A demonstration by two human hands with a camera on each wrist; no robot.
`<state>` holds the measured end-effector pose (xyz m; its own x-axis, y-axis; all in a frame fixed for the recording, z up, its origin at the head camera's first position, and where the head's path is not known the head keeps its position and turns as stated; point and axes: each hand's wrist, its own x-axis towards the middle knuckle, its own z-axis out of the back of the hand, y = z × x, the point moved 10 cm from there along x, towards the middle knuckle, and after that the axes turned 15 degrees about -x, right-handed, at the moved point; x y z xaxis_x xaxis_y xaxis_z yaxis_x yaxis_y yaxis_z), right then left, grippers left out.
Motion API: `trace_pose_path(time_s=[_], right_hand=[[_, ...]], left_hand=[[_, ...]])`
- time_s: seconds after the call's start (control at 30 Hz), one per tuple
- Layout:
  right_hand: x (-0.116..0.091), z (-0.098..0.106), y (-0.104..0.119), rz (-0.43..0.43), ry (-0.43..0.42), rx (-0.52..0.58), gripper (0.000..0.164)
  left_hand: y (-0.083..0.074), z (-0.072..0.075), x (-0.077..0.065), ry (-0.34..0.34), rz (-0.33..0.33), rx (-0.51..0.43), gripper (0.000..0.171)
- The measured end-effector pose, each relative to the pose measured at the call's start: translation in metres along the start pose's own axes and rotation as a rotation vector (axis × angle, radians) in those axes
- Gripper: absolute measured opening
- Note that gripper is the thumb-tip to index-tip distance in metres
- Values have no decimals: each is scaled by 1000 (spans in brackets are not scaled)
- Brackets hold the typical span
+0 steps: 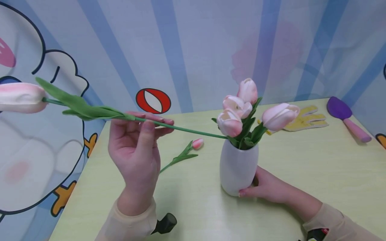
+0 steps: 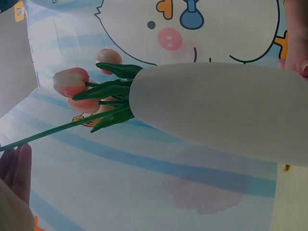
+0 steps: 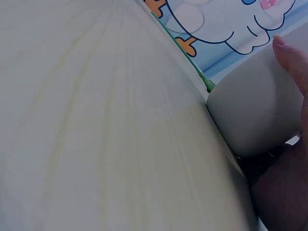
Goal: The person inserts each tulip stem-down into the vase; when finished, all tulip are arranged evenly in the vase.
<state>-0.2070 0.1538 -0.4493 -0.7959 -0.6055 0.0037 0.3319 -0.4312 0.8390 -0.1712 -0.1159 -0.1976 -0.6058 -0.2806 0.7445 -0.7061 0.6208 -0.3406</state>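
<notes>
My left hand (image 1: 137, 147) pinches the green stem of a pink-and-white tulip (image 1: 22, 97) between thumb and fingers. The stem runs nearly level, bloom to the left, its far end right at the mouth of a white vase (image 1: 239, 167). Several pale pink tulips (image 1: 233, 108) with green leaves stand in that vase. In the left wrist view the stem (image 2: 62, 127) meets the vase rim beside the leaves. My right hand (image 1: 269, 187) grips the vase low on its right side, thumb near the base; its other fingers are mostly hidden behind. The right wrist view shows its thumb (image 3: 290, 60) against the vase wall.
Another pink tulip (image 1: 197, 144) lies on the pale yellow table (image 1: 193, 207) between my hands. At the back right are a yellow-and-white glove (image 1: 307, 119) and a purple scoop-like tool (image 1: 339, 108) with a pink handle. A blue striped cartoon backdrop (image 1: 199, 50) rises behind the table.
</notes>
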Motion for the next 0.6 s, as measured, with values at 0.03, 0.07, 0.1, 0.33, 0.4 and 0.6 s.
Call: trace_pose_path(time_s=[0.03,0.07,0.1,0.33,0.4,0.6], right_hand=[[0,0,0,3,0,-4,76],[0,0,0,0,0,-6,77],[0,0,0,-1,0,-10,77],[1,0,-3,-25,-7,-35,78],[1,0,-4,-24,-8,-43,78],[1,1,-4,-30,-10,-46,78]], left_hand=[[1,0,0,6,7,10,17],[2,0,-1,11,14,19,16],[2,-1,-1,17,21,27,16],[11,-3,-6,55,72,108,12],[14,-4,-8,63,86,129,13],[22,-6,-11,96,129,153,16]])
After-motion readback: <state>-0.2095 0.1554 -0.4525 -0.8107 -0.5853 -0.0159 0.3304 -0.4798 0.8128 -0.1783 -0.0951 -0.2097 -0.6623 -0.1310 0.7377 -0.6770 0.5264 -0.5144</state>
